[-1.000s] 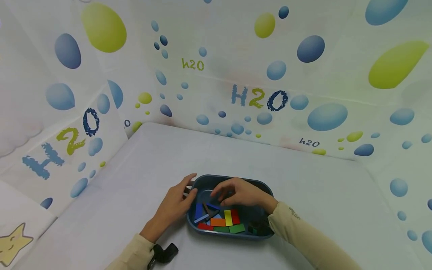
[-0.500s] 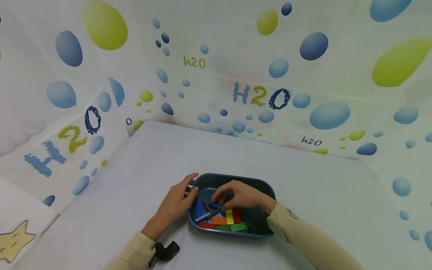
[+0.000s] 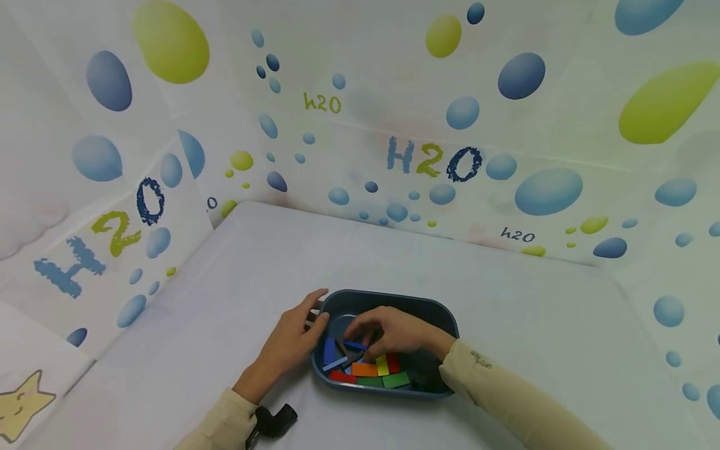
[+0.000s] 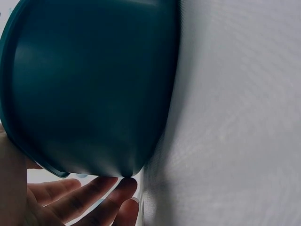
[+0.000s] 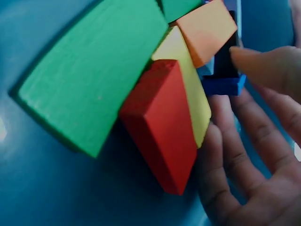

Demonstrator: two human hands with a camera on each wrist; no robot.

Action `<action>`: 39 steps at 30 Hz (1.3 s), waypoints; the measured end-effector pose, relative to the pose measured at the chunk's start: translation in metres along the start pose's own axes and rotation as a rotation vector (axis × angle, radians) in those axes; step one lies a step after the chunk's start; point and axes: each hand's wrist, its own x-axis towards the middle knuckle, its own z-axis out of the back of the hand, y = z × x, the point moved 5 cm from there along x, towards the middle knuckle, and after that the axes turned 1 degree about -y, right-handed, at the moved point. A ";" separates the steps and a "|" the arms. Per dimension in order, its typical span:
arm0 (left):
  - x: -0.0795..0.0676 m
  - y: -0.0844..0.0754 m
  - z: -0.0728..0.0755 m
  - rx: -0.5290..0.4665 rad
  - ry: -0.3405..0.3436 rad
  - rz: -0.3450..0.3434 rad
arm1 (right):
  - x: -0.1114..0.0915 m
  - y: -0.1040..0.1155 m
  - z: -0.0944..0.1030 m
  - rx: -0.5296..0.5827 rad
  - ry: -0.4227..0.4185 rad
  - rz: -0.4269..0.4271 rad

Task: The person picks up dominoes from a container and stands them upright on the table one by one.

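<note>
Blue plastic makes up the tub (image 3: 441, 312), which stands on a white cloth (image 3: 534, 325) and holds coloured blocks. At its left end, the left hand (image 3: 297, 326) rests its relaxed fingers (image 4: 80, 200) against the outer wall, the thumb near the rim. Inside the tub, the right hand (image 3: 394, 330) reaches down with bent fingers, thumb and fingers apart on either side of a blue block (image 3: 354, 345); whether they pinch it, I cannot tell. The two hands are apart from each other.

Just beside the right thumb lie an orange block (image 3: 364, 370), a yellow block (image 3: 382, 365) and a red block (image 3: 393, 362), the last two side by side. Two green blocks (image 3: 396, 379) and another red block (image 3: 342, 377) line the near wall. Toward the left end are a dark blue block (image 3: 329, 351), a light blue block (image 3: 335, 364) and dark pieces (image 3: 353, 357). Pale sleeves (image 3: 506, 390) cover both forearms, and a black device (image 3: 278, 422) sits at the left wrist.
</note>
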 end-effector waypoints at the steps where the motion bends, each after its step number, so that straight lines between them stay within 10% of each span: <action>1: 0.000 0.000 0.000 -0.001 0.001 0.000 | 0.001 0.001 -0.001 -0.009 0.001 -0.003; 39: 0.001 0.001 -0.002 -0.001 0.005 0.035 | 0.000 0.008 0.002 0.051 -0.064 0.041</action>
